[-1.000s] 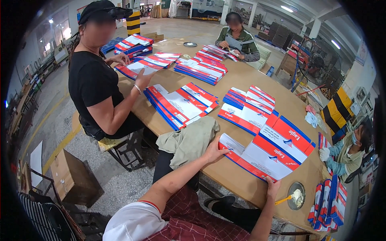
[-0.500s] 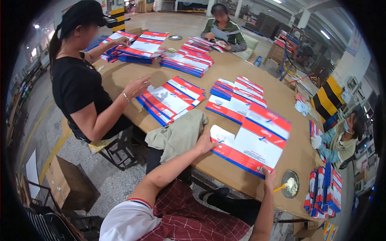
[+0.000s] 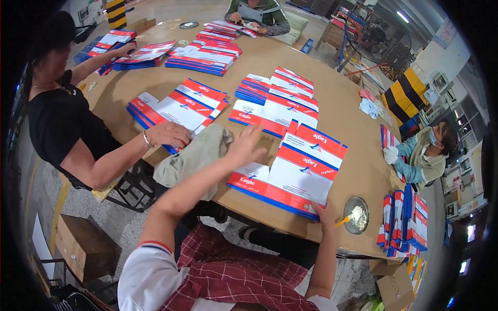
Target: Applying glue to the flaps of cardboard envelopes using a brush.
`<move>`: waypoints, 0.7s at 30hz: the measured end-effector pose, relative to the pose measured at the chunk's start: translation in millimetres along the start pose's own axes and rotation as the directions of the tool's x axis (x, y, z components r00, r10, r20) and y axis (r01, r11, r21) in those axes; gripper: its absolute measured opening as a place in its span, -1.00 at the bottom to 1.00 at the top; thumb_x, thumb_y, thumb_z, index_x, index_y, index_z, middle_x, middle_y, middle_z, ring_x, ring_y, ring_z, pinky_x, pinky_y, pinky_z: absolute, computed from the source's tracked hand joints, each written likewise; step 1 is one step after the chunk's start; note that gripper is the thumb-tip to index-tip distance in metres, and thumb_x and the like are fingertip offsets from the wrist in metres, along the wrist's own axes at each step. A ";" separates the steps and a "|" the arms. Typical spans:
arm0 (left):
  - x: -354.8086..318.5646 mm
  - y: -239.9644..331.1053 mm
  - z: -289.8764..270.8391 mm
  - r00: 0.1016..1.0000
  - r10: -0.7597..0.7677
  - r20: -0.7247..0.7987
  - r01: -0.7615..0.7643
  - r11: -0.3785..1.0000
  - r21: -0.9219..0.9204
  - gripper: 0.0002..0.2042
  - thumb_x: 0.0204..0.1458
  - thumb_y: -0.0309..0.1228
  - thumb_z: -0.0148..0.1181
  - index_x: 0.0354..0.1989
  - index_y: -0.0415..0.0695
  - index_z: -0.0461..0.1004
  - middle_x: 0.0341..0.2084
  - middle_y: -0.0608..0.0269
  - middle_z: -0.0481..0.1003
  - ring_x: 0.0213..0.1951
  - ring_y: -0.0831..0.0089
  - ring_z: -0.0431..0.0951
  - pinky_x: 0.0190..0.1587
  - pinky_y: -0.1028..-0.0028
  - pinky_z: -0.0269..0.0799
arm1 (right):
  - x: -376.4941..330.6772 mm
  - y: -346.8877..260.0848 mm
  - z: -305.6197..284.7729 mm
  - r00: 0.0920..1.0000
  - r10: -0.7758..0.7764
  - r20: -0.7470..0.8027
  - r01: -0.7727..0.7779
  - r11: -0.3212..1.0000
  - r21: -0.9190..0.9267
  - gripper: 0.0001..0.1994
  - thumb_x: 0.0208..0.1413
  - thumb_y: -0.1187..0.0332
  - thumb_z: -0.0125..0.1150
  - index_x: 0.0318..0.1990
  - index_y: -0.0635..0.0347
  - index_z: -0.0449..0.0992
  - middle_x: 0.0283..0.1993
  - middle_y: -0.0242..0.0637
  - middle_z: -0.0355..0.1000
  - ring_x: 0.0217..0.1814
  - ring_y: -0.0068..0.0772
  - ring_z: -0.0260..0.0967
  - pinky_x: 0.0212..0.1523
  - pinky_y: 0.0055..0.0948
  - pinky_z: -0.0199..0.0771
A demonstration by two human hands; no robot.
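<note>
Three co-workers sit around a large brown table (image 3: 342, 103) stacked with red, white and blue folded cartons (image 3: 205, 57). A grey-green cloth (image 3: 194, 155) drapes over its near edge. A cardboard box (image 3: 85, 246) stands on the floor; a yellow-and-black striped post (image 3: 116, 12) rises behind.

Directly before you on the large brown oval worktable (image 3: 342, 111) lies a fanned stack of flat red, white and blue printed cartons (image 3: 290, 173). Your left hand (image 3: 248, 146) hovers over its far left corner; your right hand (image 3: 326, 213) rests on its near right edge. Just right of that hand sits a round metal dish (image 3: 357, 214). Left of the stack, a crumpled olive cloth (image 3: 194, 158) hangs over the table's edge. Behind lie more stacks.
</note>
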State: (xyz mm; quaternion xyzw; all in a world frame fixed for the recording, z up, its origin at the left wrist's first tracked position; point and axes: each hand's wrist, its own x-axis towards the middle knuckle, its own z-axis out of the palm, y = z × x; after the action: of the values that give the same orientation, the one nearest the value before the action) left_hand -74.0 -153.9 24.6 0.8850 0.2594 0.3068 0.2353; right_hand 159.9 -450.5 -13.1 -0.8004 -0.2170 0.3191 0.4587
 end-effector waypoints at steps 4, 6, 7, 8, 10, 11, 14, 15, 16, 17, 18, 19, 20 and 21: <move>89.1 -37.2 12.4 0.994 0.030 0.106 -0.062 0.949 0.308 -0.16 -0.22 -0.13 0.31 0.25 -0.07 0.00 0.23 -0.03 -0.01 0.28 0.09 -0.06 0.22 -0.01 -0.09 | 0.5 7.5 1.7 0.999 -0.032 0.037 0.031 0.999 0.018 -0.47 -0.18 0.22 0.35 -0.05 0.33 0.39 -0.15 -0.18 0.44 -0.18 -0.37 0.39 -0.15 -0.42 0.39; 114.2 -53.7 14.6 0.936 -0.042 0.348 -0.117 0.899 0.422 -0.03 -0.33 -0.01 0.36 0.28 0.00 -0.07 0.27 -0.01 -0.07 0.32 0.10 -0.16 0.22 -0.10 -0.17 | -5.7 11.0 2.0 0.992 0.003 0.125 -0.004 1.000 0.007 -0.45 -0.17 0.25 0.32 0.01 0.29 0.33 -0.12 -0.21 0.41 -0.14 -0.39 0.35 -0.10 -0.43 0.35; 119.3 -61.4 21.7 0.906 -0.093 0.413 -0.133 0.863 0.487 0.04 -0.42 0.08 0.37 0.29 0.02 -0.07 0.28 0.01 -0.10 0.32 0.09 -0.18 0.21 -0.12 -0.13 | -25.1 -15.0 7.6 0.993 0.069 0.097 -0.067 0.997 -0.026 -0.43 -0.20 0.28 0.32 0.02 0.30 0.32 -0.11 -0.19 0.40 -0.11 -0.38 0.34 -0.07 -0.43 0.34; 125.2 -64.8 29.0 0.907 -0.085 0.413 -0.138 0.866 0.480 0.04 -0.42 0.08 0.37 0.29 0.02 -0.07 0.28 0.01 -0.10 0.32 0.09 -0.18 0.21 -0.12 -0.13 | -31.6 -18.9 5.8 0.994 0.069 0.088 -0.067 0.997 -0.029 -0.43 -0.20 0.28 0.32 0.02 0.30 0.32 -0.11 -0.19 0.40 -0.11 -0.38 0.34 -0.07 -0.43 0.34; 128.6 -75.1 42.9 0.737 -0.189 0.649 -0.100 0.919 0.381 0.06 -0.44 0.13 0.37 0.28 0.01 -0.07 0.28 0.02 -0.10 0.32 0.08 -0.18 0.19 -0.13 -0.08 | -47.1 -10.3 -2.2 0.993 0.035 0.110 -0.039 0.999 0.033 -0.39 -0.23 0.28 0.32 0.04 0.31 0.29 -0.10 -0.17 0.40 -0.08 -0.37 0.33 -0.03 -0.42 0.32; 120.6 -77.9 50.3 0.832 -0.066 0.551 -0.186 0.902 0.389 -0.06 -0.34 0.10 0.31 0.24 -0.05 0.03 0.20 -0.02 0.05 0.28 0.07 -0.03 0.17 -0.02 0.06 | -52.2 -3.3 -6.6 0.993 0.081 0.082 -0.084 0.996 0.041 -0.33 -0.25 0.32 0.37 0.08 0.33 0.23 -0.06 -0.13 0.39 -0.05 -0.28 0.35 -0.02 -0.37 0.35; 115.8 -92.4 72.5 0.900 0.297 0.318 -0.396 0.862 0.316 -0.55 -0.07 -0.18 0.13 -0.06 -0.21 0.33 -0.13 -0.04 0.39 -0.02 0.09 0.37 -0.01 0.26 0.32 | -64.0 8.1 -9.2 0.999 0.021 0.046 -0.027 0.989 0.144 -0.32 -0.26 0.34 0.38 0.09 0.33 0.23 -0.06 -0.14 0.39 -0.05 -0.31 0.35 -0.01 -0.37 0.35; 117.5 -98.8 81.2 0.889 0.306 0.341 -0.419 0.844 0.336 -0.70 -0.06 -0.32 0.06 -0.16 -0.21 0.39 -0.24 -0.06 0.44 -0.15 0.07 0.43 -0.07 0.20 0.34 | -71.7 0.0 -8.9 0.996 0.054 0.067 -0.064 0.987 0.147 -0.32 -0.27 0.30 0.37 0.08 0.33 0.24 -0.07 -0.15 0.39 -0.05 -0.34 0.34 -0.01 -0.39 0.33; 122.5 -106.2 80.0 0.814 -0.038 0.580 -0.289 0.840 0.460 -0.61 -0.03 -0.31 0.05 -0.03 -0.23 0.31 -0.18 -0.05 0.44 -0.07 0.06 0.41 -0.01 0.18 0.30 | -73.1 -13.1 -4.4 0.994 0.086 0.073 -0.097 0.984 0.153 -0.32 -0.27 0.27 0.37 0.06 0.33 0.26 -0.08 -0.17 0.39 -0.05 -0.37 0.33 -0.01 -0.40 0.32; 120.0 -82.5 68.6 0.830 0.135 0.541 -0.351 0.880 0.320 -0.68 0.04 -0.38 -0.11 -0.03 -0.20 0.31 -0.20 -0.07 0.44 -0.13 0.01 0.44 -0.07 0.14 0.32 | -74.3 -6.5 -8.5 0.996 0.071 0.045 -0.076 0.991 0.112 -0.30 -0.27 0.24 0.38 0.08 0.32 0.24 -0.07 -0.17 0.38 -0.06 -0.36 0.34 -0.02 -0.40 0.32; 117.0 -103.0 54.5 0.896 0.073 0.438 -0.261 0.885 0.386 -0.69 0.09 -0.39 -0.22 -0.03 -0.16 0.32 -0.19 -0.09 0.44 -0.14 -0.03 0.44 -0.08 0.11 0.32 | -56.5 24.8 0.6 0.997 0.024 0.073 -0.029 0.997 0.067 -0.24 -0.27 0.20 0.39 0.12 0.32 0.20 0.00 -0.15 0.35 0.00 -0.33 0.30 0.03 -0.40 0.29; 116.6 -62.9 34.5 0.948 0.163 0.272 -0.240 0.929 0.280 -0.68 0.11 -0.37 -0.28 -0.03 -0.17 0.33 -0.18 -0.16 0.42 -0.17 -0.06 0.44 -0.13 0.08 0.34 | -59.2 25.9 0.6 0.998 0.057 0.013 -0.057 0.998 -0.006 -0.19 -0.28 0.17 0.40 0.16 0.32 0.17 0.08 -0.11 0.29 0.09 -0.28 0.25 0.09 -0.39 0.24; 117.5 -90.0 6.4 0.967 0.040 0.252 -0.143 0.903 0.405 -0.68 0.12 -0.35 -0.26 -0.04 -0.21 0.33 -0.23 -0.19 0.44 -0.23 -0.07 0.47 -0.19 0.06 0.35 | -64.9 -7.1 7.8 0.990 0.129 0.056 -0.126 0.991 -0.053 -0.15 -0.30 0.16 0.41 0.18 0.32 0.14 0.12 -0.06 0.25 0.15 -0.24 0.20 0.14 -0.38 0.20; 127.2 -129.1 -1.7 0.953 0.228 0.201 -0.303 0.768 0.565 -0.71 0.10 -0.40 -0.20 -0.06 -0.22 0.33 -0.39 -0.18 0.47 -0.36 -0.03 0.51 -0.35 0.07 0.40 | -52.0 18.5 20.0 1.000 0.025 -0.014 -0.026 0.997 -0.072 -0.16 -0.31 0.17 0.41 0.17 0.33 0.16 0.11 -0.06 0.26 0.13 -0.21 0.22 0.13 -0.37 0.21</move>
State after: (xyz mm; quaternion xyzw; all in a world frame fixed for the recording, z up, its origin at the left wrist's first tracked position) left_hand -29.6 20.7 5.0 0.9585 0.1990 0.1872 -0.0812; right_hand 110.2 -480.9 -20.5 -0.8212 -0.2151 0.3116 0.4270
